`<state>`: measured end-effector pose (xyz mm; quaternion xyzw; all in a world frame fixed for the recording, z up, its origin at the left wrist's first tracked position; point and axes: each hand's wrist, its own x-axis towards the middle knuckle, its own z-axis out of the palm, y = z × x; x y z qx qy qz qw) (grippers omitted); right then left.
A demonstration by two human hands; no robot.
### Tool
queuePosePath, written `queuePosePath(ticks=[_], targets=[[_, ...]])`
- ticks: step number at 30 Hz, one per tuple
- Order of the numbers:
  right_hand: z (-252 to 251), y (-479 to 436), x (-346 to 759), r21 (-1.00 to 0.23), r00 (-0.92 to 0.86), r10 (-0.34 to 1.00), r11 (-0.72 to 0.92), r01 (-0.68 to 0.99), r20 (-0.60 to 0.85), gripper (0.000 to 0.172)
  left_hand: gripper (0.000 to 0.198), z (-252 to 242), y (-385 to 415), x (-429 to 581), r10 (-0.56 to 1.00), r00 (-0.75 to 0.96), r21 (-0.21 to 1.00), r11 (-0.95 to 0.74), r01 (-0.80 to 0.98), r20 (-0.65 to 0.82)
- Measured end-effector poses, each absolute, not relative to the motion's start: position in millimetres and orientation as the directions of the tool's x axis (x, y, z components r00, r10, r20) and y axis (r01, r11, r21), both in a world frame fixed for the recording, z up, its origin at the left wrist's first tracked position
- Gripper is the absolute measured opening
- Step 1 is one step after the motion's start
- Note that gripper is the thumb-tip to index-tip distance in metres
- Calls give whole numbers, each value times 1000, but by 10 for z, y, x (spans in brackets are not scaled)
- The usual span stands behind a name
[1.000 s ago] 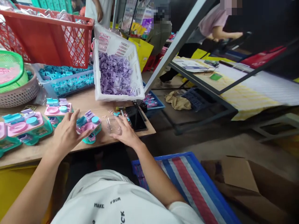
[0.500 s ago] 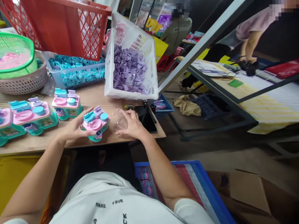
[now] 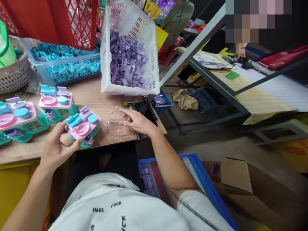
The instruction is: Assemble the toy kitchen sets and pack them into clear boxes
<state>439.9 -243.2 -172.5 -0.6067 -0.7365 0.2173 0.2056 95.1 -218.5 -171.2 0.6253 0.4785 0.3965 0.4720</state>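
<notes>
My left hand (image 3: 57,146) grips a small toy kitchen (image 3: 83,129) at its left side, thumb in front. This toy has a pink top with a round basin, blue and purple parts, and a teal base. My right hand (image 3: 139,122) is over the table with fingers stretched and apart, holding nothing that I can see. Under its fingertips lies a clear plastic cover (image 3: 112,128). Tiny pink hook-shaped pieces (image 3: 110,112) are scattered near those fingers. To the left stand more toy kitchens, one behind (image 3: 57,102) and a larger one (image 3: 24,120) at the edge.
A white basket (image 3: 154,70) of purple parts tilts at the table's back. Beside it are a clear blue bin (image 3: 72,71) of blue parts and a red basket (image 3: 48,22). A blue crate (image 3: 199,173) and cardboard box (image 3: 237,175) sit low right. Another person's hand (image 3: 240,49) works at a far table.
The view has turned slightly right. My left hand still holds the toy kitchen. My right hand has moved away from the toy, and the clear cover shows more fully beneath its fingers.
</notes>
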Motion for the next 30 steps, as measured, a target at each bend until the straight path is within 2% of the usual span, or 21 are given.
queuePosePath(ticks=[3,5,8,10,13,16,19,22,24,27,30], targets=[[-1727,-2398,4423,-588,-291,952,289,755,93,73,57,-1781,-2244,927,940,212,836,-335,435,267],[-1752,-2387,4408,-611,-330,939,316,726,94,70,61,-1829,-2297,955,928,173,771,-370,518,329],[-1790,-2404,4352,-589,-208,973,228,775,103,63,69,-1878,-2366,1043,909,153,696,-398,598,389],[-1796,-2429,4317,-538,-183,971,238,809,154,74,78,-1883,-2360,1088,881,213,642,-457,616,423],[-1788,-2441,4291,-474,-416,897,435,765,152,100,96,-1845,-2227,1079,835,378,601,-551,580,400],[-1788,-2383,4308,-443,-556,829,523,728,64,100,112,-1792,-2002,1022,779,548,632,-597,495,306],[-1791,-2291,4384,-384,-465,885,440,812,30,100,120,-1807,-1843,1045,720,660,729,-567,383,212],[-1781,-2240,4496,-353,-374,927,359,864,28,112,123,-1927,-1833,1190,744,637,847,-459,267,202],[-1765,-2233,4560,-389,-417,909,380,839,-12,121,125,-2022,-1878,1313,780,575,872,-437,219,246],[-1731,-2213,4597,-428,-460,880,374,823,-115,118,124,-2105,-1950,1456,783,542,866,-465,183,306],[-1714,-2147,4555,-415,-408,895,307,856,-179,115,118,-2106,-2012,1537,788,543,886,-436,160,290]])
